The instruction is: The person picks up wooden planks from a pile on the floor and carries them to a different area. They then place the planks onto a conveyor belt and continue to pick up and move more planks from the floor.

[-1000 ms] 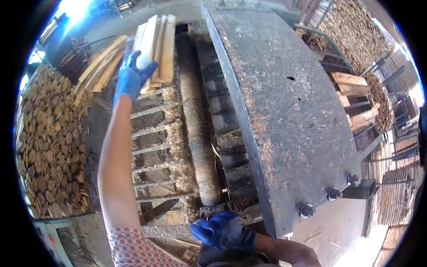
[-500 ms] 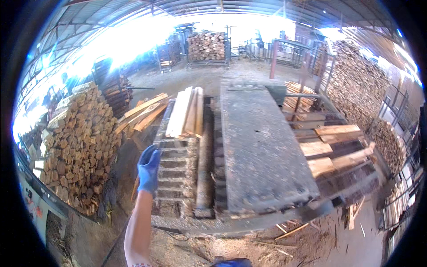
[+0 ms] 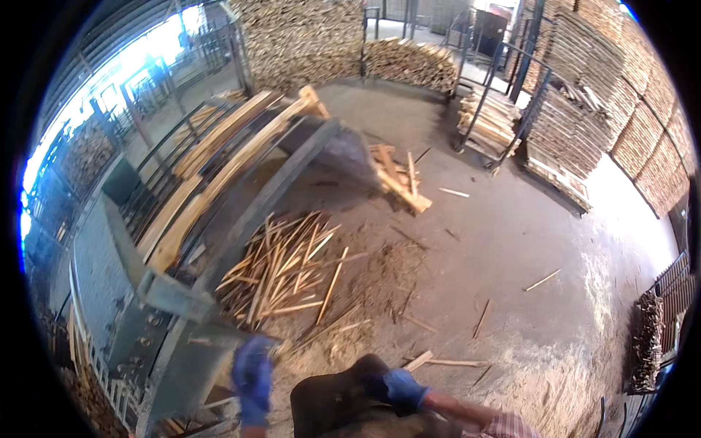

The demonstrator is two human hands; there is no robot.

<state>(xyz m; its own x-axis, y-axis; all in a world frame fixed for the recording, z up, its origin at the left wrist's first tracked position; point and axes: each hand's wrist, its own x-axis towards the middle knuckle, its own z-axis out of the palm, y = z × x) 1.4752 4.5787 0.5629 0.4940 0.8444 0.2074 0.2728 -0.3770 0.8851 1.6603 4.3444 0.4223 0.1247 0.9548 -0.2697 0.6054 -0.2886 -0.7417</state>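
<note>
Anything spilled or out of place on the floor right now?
Yes: wood strips lie in a jumbled heap beside the metal frame, and loose sticks are scattered across the floor. They look untidy against the neat wood stack beyond.

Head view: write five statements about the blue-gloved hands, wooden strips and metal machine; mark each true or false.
Thin brown wooden strips lie heaped on the grey floor. True.
The blue-gloved left hand rests on those strips. False: it is beside the dark grey metal machine.
Long pale wooden planks appear to the upper left of the strips. True.
Only the left hand is gloved. False: the right hand wears a blue glove.
The right arm's pale cloth sleeve is checked. True.
</note>
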